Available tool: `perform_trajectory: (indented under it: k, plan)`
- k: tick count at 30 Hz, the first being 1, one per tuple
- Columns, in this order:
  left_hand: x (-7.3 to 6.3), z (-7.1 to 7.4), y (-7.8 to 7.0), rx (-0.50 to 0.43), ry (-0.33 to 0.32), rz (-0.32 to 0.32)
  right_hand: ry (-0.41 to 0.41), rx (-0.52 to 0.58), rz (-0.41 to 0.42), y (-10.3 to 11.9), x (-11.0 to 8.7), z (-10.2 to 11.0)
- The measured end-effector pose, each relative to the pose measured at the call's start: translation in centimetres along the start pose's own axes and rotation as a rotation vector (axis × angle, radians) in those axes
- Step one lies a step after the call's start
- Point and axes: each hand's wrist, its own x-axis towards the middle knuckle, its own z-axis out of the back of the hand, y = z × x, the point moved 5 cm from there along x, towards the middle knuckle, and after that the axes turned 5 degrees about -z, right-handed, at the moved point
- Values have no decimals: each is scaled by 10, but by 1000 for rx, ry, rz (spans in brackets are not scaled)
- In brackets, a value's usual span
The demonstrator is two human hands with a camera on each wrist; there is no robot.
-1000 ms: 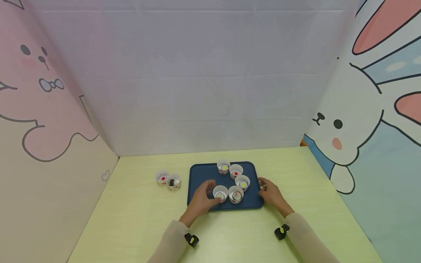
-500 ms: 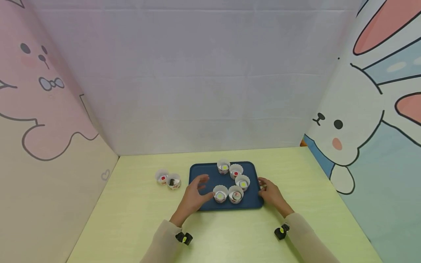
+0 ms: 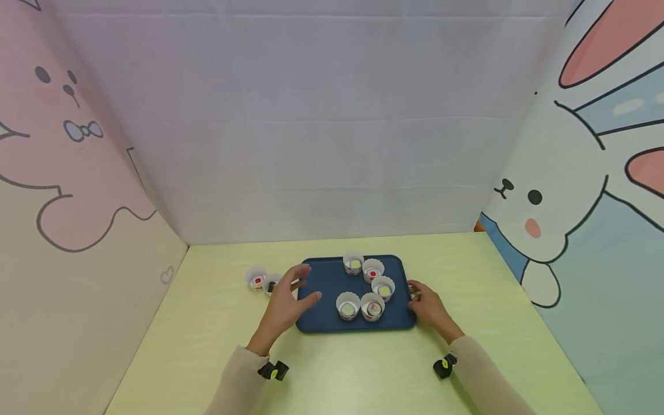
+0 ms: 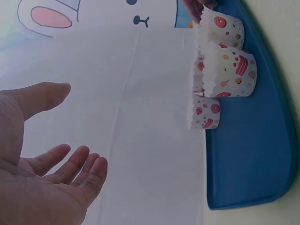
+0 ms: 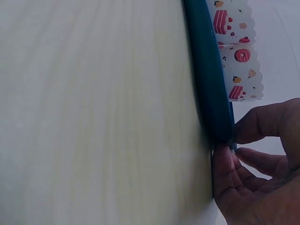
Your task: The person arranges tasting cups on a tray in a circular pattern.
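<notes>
the smooth blue tray (image 3: pixel 323 278), rectangular with rounded corners, lies on the pale table (image 3: pixel 353 374). five scalloped, printed paper cups (image 3: pixel 348 306) stand on it. the right hand (image 3: pixel 428 302) pinches its rim. the left hand (image 3: pixel 281 306), spread, partly hides a loose cup (image 3: pixel 268 283) beside it. what the cups contain is hard to identify.

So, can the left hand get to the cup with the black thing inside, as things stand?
Probably yes: the left hand is open, empty and close to that cup, with nothing visible blocking the way.
</notes>
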Motion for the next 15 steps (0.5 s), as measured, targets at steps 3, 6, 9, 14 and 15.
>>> perform_trajectory:
  k: [3,6,9,14,15]
  plan:
    - [2,10,-3,1,-24,-16,1,0,-2,0,0,0]
    - [3,21,-2,10,-50,-13,4,-3,-4,-1,0,0]
    - [3,33,1,16,-68,-2,4,-1,-7,-1,0,0]
    - [3,52,9,36,-111,35,0,0,-2,0,0,0]
    - [3,56,10,41,-120,45,-1,-1,0,0,0,0]
